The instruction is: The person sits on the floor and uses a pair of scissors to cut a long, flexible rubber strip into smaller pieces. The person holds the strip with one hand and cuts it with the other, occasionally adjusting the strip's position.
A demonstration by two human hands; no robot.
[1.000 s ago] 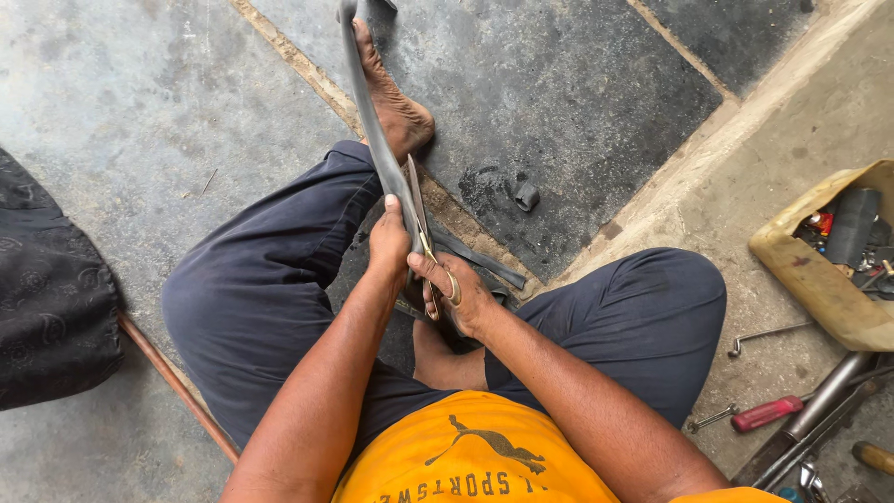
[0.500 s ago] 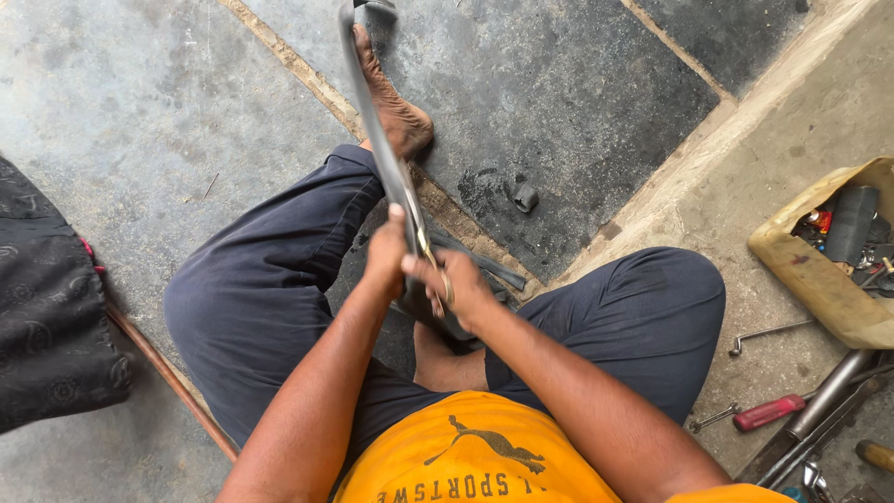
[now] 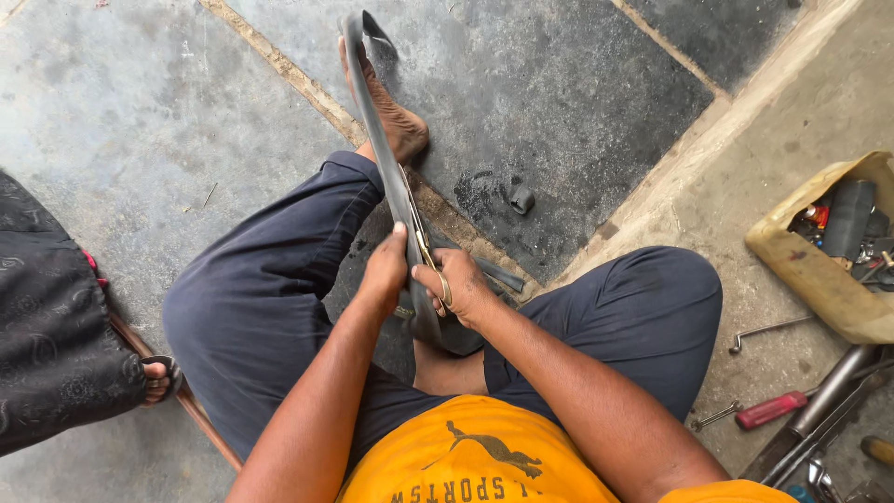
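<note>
Rubber inner tube [image 3: 386, 172], black and flattened, runs from my lap up to my bare foot [image 3: 391, 116], which presses its far end against the stone floor [image 3: 140, 112]. In the head view, my left hand [image 3: 384, 272] is closed around the tube, and my right hand [image 3: 461, 289] grips scissors [image 3: 430, 261] against its edge. To my right I see a tan tool tray [image 3: 805, 265] and a red-handled screwdriver [image 3: 771, 410].

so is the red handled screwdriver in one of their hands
No, the red-handled screwdriver lies on the floor at right; both hands grip the black rubber strip.
</note>
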